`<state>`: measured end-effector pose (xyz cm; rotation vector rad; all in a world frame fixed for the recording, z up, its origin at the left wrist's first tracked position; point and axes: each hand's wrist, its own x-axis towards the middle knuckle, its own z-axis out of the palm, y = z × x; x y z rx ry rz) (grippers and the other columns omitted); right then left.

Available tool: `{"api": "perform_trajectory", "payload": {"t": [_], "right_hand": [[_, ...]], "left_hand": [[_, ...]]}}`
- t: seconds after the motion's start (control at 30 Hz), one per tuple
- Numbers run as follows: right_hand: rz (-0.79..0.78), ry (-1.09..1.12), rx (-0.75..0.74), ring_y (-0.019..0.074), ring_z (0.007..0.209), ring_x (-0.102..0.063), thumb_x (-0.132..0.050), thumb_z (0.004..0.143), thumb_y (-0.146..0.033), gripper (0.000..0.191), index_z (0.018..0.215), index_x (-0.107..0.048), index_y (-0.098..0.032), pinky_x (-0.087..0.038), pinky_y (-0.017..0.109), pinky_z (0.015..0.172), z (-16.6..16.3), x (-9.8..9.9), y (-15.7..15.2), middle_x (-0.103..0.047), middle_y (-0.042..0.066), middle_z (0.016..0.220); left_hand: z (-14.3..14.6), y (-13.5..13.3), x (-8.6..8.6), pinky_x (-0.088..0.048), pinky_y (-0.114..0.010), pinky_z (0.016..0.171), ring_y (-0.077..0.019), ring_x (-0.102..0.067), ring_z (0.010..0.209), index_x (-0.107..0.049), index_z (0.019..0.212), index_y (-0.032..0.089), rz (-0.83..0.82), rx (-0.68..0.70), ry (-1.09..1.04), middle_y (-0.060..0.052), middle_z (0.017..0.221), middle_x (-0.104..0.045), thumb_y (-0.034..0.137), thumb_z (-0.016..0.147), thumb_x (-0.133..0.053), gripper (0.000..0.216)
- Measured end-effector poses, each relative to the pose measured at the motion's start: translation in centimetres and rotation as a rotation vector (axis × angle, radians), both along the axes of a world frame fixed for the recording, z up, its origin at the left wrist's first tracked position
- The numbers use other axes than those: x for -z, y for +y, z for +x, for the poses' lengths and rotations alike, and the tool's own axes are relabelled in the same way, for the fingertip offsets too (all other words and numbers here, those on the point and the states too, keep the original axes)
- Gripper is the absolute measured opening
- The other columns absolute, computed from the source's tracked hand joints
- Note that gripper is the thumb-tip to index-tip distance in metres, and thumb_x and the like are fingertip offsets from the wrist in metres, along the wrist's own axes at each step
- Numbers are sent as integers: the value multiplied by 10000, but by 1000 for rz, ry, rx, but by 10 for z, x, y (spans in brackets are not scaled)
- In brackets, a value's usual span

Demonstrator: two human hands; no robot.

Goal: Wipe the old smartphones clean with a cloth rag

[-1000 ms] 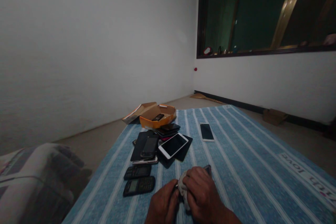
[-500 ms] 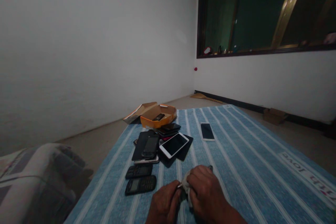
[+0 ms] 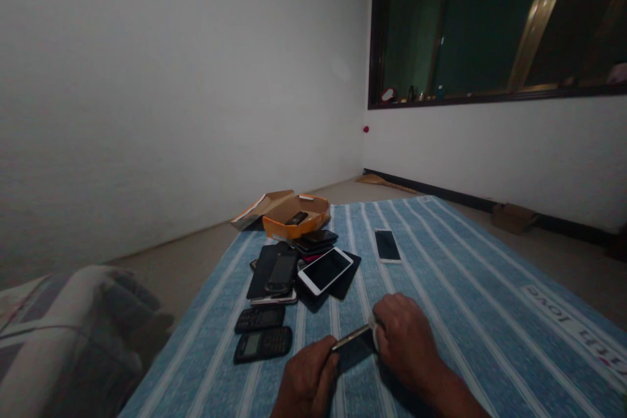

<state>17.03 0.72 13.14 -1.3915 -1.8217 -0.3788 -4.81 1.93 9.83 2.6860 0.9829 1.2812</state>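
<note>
— Which containers are seen, and what is held in them?

— One orange box [image 3: 294, 230] is seen left of the frame's centre, at the far end of the blue striped cover [image 3: 470, 313]. Its flap [image 3: 259, 210] is folded out to the left, and one small dark phone [image 3: 296, 218] is contained inside. One brown carton [image 3: 512, 218] is placed on the floor at the right of the frame; its contents cannot be made out.

— How many phones are counted outside the box?

— Two with keys: an upper keypad phone [image 3: 259, 319] and, just below it, a lower keypad phone [image 3: 263, 344], both left of the bottom centre. Two with white frames: a tilted white phone [image 3: 326, 271] is rested on the dark pile at the centre, and a lone white phone [image 3: 387, 245] is laid apart to the right. The pile itself is too overlapped to be counted.

— And what is held by the hands?

— One slim device [image 3: 351, 337], at the bottom centre. Its left end is pinched between the thumb and fingers of the left hand [image 3: 306, 375]. Its right end is met by one pale rag [image 3: 374, 333], gripped in the right hand [image 3: 406, 333] with the fingers curled close together; where the right thumb is placed cannot be told.
</note>
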Motion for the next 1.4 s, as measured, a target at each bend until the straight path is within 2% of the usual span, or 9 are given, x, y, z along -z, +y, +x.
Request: {"api": "perform_trajectory", "payload": {"t": [0.13,0.27,0.43,0.57,0.7,0.9,1.13,1.23,1.4], "right_hand": [[42,22,-185,197,702,-440,-471,670,-16,208,706,-446,-219,-311,327,672,-24,6,-7,-521,25,707],[109,25,-257,199,704,-441,-449,742,-58,156,735,-456,-213,-314,333,674,-42,12,-11,-510,30,713],[39,8,-280,198,722,-465,-471,712,-49,172,746,-459,-217,-321,332,697,-37,10,-11,-529,25,730],[1,10,-239,191,704,-459,-490,650,-27,207,711,-451,-221,-311,322,694,-26,6,-10,-524,14,701],[-47,10,-148,185,684,-448,-496,634,-9,225,688,-449,-222,-298,315,694,-11,3,-6,-519,8,682],[0,-27,-11,190,656,-416,-492,627,9,242,669,-452,-226,-271,323,669,3,1,0,-503,14,651],[29,-21,-223,196,723,-454,-491,710,-27,183,729,-488,-210,-299,316,694,-32,8,-10,-541,29,733],[26,-13,-243,196,722,-455,-493,696,-30,183,723,-480,-211,-300,317,702,-37,8,-11,-534,24,722],[-30,13,-218,187,692,-445,-488,647,-19,201,687,-474,-215,-285,314,689,-24,4,-10,-529,13,690]], "left_hand": [[4,-3,-7,-605,-222,695,-168,-748,740,-596,1139,219,-45,28,-11,-49,865,-761,288,1019,-395,244],[9,-5,-14,-601,-213,695,-158,-736,712,-623,1074,225,-58,58,-46,-24,806,-746,294,1011,-408,234],[10,-5,-12,-582,-195,671,-137,-712,667,-628,988,221,-117,58,-58,-9,772,-730,289,1023,-395,246],[10,-7,-12,-577,-203,665,-140,-704,666,-625,922,218,-201,41,-41,-13,745,-714,301,1029,-384,277],[10,-6,-13,-590,-202,667,-147,-727,691,-642,999,210,-158,43,-69,-36,783,-742,323,1037,-366,301],[9,-2,-12,-607,-205,710,-156,-750,749,-657,1015,194,-116,37,-73,-52,844,-771,292,1028,-398,278],[14,-6,-17,-565,-196,628,-131,-695,629,-616,868,211,-156,52,-92,-14,720,-713,277,1033,-355,315],[15,-6,-17,-561,-204,645,-138,-698,655,-617,881,214,-157,60,-97,-17,743,-715,281,1028,-369,296],[14,-5,-17,-544,-203,606,-133,-679,613,-625,878,209,-190,57,-91,-11,707,-696,276,1022,-372,299]]}}
